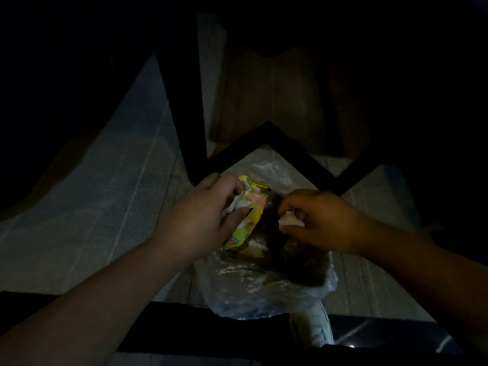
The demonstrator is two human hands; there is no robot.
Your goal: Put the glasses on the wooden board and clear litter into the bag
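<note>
1. The left hand (203, 212) is closed around a crumpled yellow wrapper (253, 207) together with a wad of white tissue (237, 204); the fingers curl over the top of the bundle and the thumb presses it from below.
2. The right hand (319, 220) is pinched narrow on a small white scrap of paper (289, 220), which is held between the fingertips and the thumb.
3. Both hands hover just above the open mouth of a clear plastic bag (264, 286), the left over its left edge and the right over its right edge, with a gap between them.
4. Inside the bag lie dark contents and a few pale scraps; what they are cannot be told in the dim light.
5. The bag sits on a pale tiled floor (105, 194), and its lower edge touches a light-coloured shoe (317, 328) at the bottom of the view.
6. Black metal bars (266, 130) form a zigzag just beyond the bag.
7. Behind the bars stands a brown wooden surface (272, 96), well apart from the hands.
8. No glasses are discernible; the upper part of the view is too dark to read.
</note>
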